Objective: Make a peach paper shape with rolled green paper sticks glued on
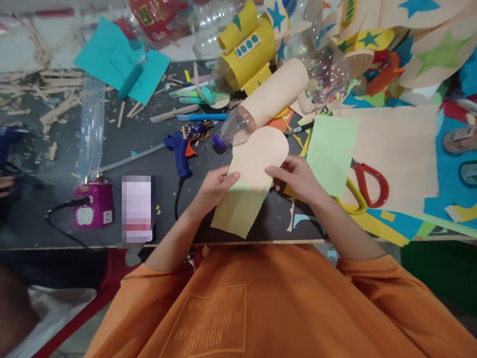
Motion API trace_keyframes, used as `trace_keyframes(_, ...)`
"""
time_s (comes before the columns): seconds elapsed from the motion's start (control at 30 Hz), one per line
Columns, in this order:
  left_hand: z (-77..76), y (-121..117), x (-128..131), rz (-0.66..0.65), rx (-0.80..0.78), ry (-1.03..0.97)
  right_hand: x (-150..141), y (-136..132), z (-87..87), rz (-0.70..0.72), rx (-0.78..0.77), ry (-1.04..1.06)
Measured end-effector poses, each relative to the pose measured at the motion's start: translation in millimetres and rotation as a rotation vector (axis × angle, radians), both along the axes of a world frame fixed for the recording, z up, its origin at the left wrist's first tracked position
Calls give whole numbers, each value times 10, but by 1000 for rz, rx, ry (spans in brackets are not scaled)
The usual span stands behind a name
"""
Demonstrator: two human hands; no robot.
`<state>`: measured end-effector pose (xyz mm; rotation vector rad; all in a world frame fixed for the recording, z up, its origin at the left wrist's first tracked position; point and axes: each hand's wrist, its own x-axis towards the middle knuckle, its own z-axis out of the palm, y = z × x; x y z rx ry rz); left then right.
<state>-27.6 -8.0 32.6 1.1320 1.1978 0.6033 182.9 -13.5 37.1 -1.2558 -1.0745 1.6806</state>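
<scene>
In front of me, a peach paper cut-out (pixel 263 149) with a rounded top lies over a light yellow-green paper strip (pixel 240 211). My left hand (pixel 216 188) grips the left edge of these papers, its thumb on top. My right hand (pixel 294 176) pinches the right edge of the cut-out, thumb above and fingers partly hidden underneath. Just beyond the papers lies a plastic bottle (pixel 236 127) with a purple cap, wrapped in a peach paper tube (pixel 278 92). Left of my left hand rests a blue glue gun (pixel 182 151) with an orange trigger.
A phone (pixel 137 209) and a purple power adapter (pixel 93 206) lie left. Scissors with red and yellow handles (pixel 372 186) lie right, beside a light green sheet (pixel 331 154). A yellow-wrapped bottle (pixel 248 52) and wood scraps (pixel 55 99) lie farther back. Another person's hand (pixel 5 184) shows far left.
</scene>
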Motion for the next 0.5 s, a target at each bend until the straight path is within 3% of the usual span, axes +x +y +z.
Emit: trace_keyframes(0.5, 25, -3, 9, -62, 29, 69, 36, -6, 29, -9, -83, -91)
